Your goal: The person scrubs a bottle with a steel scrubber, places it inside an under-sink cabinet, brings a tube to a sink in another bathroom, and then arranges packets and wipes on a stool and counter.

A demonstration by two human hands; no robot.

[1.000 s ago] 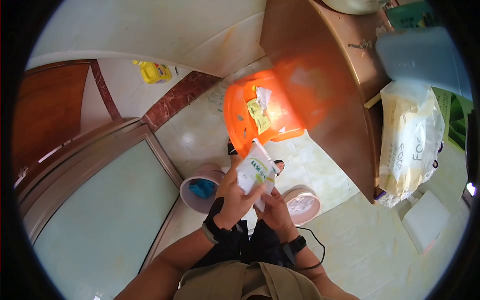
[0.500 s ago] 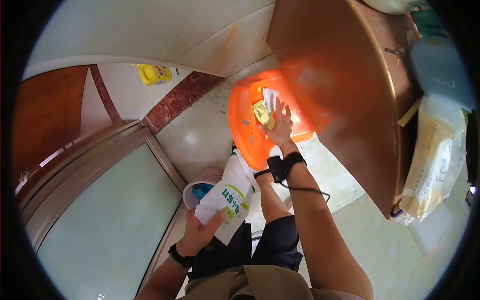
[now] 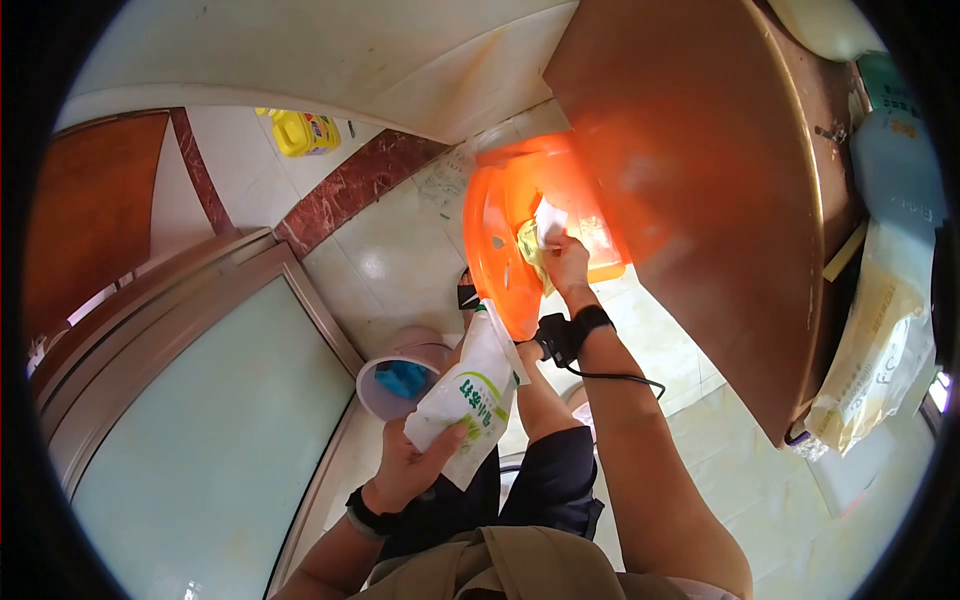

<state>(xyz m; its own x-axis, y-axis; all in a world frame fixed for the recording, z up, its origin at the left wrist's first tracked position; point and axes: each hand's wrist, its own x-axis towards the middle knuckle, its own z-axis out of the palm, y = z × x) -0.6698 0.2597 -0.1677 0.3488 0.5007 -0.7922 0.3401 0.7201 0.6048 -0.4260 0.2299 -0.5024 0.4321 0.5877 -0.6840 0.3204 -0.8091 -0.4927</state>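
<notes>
My left hand (image 3: 415, 455) is closed on the lower end of a white bag with green print (image 3: 478, 385), which is tilted up and away from me. My right hand (image 3: 568, 262) reaches over an orange plastic chair (image 3: 490, 270), fingers pinched on a crumpled white piece (image 3: 549, 215). A crumpled yellow piece (image 3: 530, 243) lies against it; whether the two are joined I cannot tell. Paper or cloth, their kind is unclear. The wrist of my right arm bears a black band with a small box and a cable.
A pale bucket (image 3: 375, 395) with a blue cloth (image 3: 402, 378) stands left of the bag. A brown wooden panel (image 3: 700, 180) rises on the right, with packages (image 3: 880, 340) beside it. At the left is a glass-paned door (image 3: 220, 420); a yellow bottle (image 3: 305, 133) stands beyond.
My right hand's spread fingers have closed on the white piece and drawn slightly toward me. The left hand and bag have shifted slightly right in view, showing more of the bucket.
</notes>
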